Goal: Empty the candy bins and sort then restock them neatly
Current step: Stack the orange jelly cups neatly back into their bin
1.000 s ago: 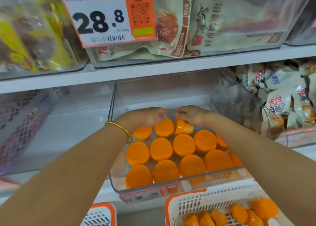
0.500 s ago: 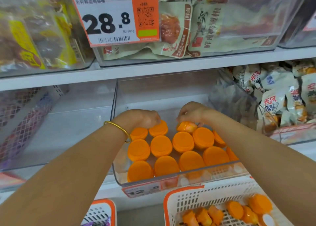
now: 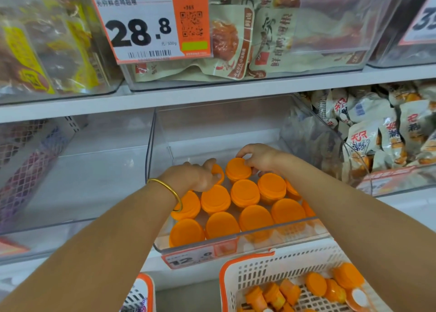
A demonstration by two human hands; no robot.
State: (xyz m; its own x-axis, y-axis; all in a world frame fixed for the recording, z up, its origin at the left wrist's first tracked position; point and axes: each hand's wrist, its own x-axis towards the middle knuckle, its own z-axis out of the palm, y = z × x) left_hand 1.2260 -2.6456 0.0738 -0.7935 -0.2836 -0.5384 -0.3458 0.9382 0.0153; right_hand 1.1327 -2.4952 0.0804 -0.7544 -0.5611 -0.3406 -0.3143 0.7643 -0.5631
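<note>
A clear plastic bin (image 3: pixel 151 160) on the middle shelf holds several orange-lidded candy cups standing upright in rows. My right hand (image 3: pixel 262 157) pinches the rim of the back-row cup (image 3: pixel 238 169), which stands upright. My left hand (image 3: pixel 200 176) curls over the neighbouring back-row cup (image 3: pixel 218 173), which is mostly hidden under my fingers. A gold bangle sits on my left wrist.
A white and orange basket (image 3: pixel 238 271) below the shelf holds more orange cups lying loose. Another basket corner (image 3: pixel 144 293) shows at lower left. Clear bins of snack packets (image 3: pixel 368 132) flank the right and fill the upper shelf, with a 28.8 price tag (image 3: pixel 141 23).
The cup in my right hand, tilted on its side earlier, now stands upright in the back row. My left hand shifted slightly right onto the neighbouring cup.
</note>
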